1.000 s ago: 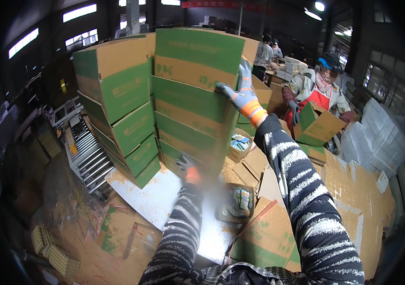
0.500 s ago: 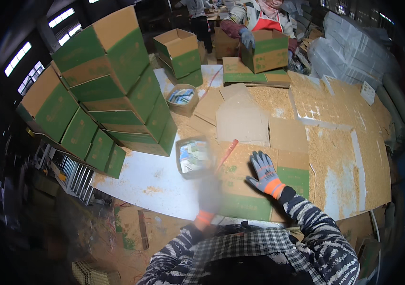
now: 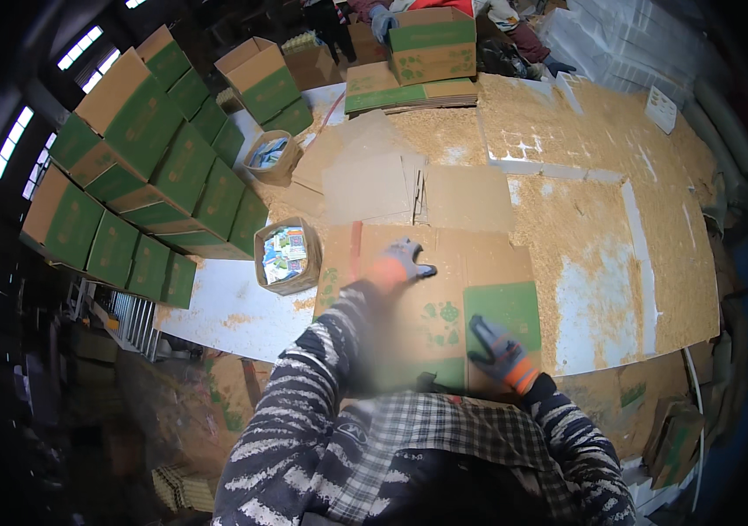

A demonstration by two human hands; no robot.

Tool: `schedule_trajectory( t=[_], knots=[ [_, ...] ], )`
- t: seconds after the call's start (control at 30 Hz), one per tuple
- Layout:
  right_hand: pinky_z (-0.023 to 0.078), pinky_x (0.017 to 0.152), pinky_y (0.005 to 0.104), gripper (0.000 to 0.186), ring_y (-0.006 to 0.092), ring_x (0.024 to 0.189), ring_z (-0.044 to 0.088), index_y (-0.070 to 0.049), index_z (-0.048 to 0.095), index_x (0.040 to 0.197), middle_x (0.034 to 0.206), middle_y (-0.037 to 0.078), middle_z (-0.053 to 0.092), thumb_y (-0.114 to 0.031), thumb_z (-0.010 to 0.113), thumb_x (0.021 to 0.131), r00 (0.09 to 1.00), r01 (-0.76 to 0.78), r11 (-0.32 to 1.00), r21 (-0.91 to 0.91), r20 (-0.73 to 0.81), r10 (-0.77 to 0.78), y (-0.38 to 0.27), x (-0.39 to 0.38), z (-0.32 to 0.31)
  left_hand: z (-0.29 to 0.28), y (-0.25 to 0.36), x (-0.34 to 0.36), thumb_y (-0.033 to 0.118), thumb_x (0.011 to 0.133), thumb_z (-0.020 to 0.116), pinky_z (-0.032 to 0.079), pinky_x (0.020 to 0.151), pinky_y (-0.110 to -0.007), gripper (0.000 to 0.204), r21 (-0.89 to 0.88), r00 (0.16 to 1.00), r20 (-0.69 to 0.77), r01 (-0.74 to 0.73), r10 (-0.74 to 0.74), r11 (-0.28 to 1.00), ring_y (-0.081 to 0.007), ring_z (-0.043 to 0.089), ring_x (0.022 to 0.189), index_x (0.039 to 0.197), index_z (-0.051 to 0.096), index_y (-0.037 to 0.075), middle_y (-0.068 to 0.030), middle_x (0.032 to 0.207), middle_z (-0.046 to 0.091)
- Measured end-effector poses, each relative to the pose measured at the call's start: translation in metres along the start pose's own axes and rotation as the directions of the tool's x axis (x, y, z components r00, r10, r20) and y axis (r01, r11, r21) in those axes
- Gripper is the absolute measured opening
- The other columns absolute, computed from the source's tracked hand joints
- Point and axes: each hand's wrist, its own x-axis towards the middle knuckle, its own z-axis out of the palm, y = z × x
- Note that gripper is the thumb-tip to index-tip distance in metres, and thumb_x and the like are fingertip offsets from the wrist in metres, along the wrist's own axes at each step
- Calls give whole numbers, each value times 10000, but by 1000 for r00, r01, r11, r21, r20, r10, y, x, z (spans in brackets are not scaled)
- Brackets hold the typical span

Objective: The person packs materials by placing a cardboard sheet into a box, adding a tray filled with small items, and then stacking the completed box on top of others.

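Note:
A flattened brown and green box (image 3: 444, 263) lies on the table in front of me. My left hand (image 3: 404, 260), in a gray and orange glove, rests on its upper middle with fingers apart. My right hand (image 3: 498, 349), gloved alike, lies open on the green panel at the lower right. Neither holds anything that I can see. A red strip (image 3: 356, 241) lies along the cardboard's left part. A small carton of packets (image 3: 295, 280) stands just left of it, and a dark small object (image 3: 431, 381), too unclear to name, is at the near edge.
Tall stacks of open boxes (image 3: 181, 167) stand left, beside a roller conveyor (image 3: 128, 320). Another packet carton (image 3: 277, 171) and loose sheets (image 3: 365, 188) lie behind. A co-worker's gloved hand (image 3: 381, 24) holds an open box (image 3: 431, 48) at the back. White bundles (image 3: 610, 53) fill the back right.
My hands left the tall box stack for the flat cardboard. Since half a second ago, my left hand moved forward onto it and my right hand moved toward me. The view tilted down.

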Motion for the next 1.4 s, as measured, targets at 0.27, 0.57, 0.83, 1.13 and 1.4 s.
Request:
schedule_trajectory(
  t=[0.27,0.57,0.83,1.13,1.4],
  knots=[
    [218,1095,511,708,355,1305,326,-75,426,1334,1380,180,399,-308,698,722,840,-45,881,-472,-495,-222,-44,95,-195,-123,31,-12,528,602,789,472,828,-360,636,-211,981,-85,-190,175,959,-301,606,965,1007,670,52,-137,1032,652],
    [468,823,411,598,335,940,616,-107,644,1094,1000,164,661,-609,550,783,978,-202,893,-403,-25,209,-18,132,-208,-107,-71,-34,567,789,624,480,766,-334,534,-200,997,2,71,-72,977,-218,639,817,996,680,78,-83,861,695],
    [451,812,351,438,250,765,569,-137,678,1040,813,68,634,-379,754,684,867,209,865,-456,-322,-380,-62,109,-253,-209,27,-118,186,736,655,466,798,-399,388,151,827,-312,-442,467,884,-342,596,843,1112,618,99,-139,943,642],
    [397,970,439,417,211,1080,546,-200,635,1022,1077,-28,629,-430,704,680,675,179,784,-594,-505,-537,-56,40,-195,-206,53,-130,392,918,481,382,934,-456,442,-248,858,203,-421,471,873,-371,595,971,1246,469,95,-190,1013,632],
    [499,786,421,64,250,719,587,-121,578,673,696,33,552,-160,578,623,679,453,864,-220,-542,-494,-91,5,-234,-246,34,-87,203,864,556,468,811,-373,348,-56,877,-142,-470,459,881,-351,608,913,1170,531,39,-208,971,633]
  ],
)
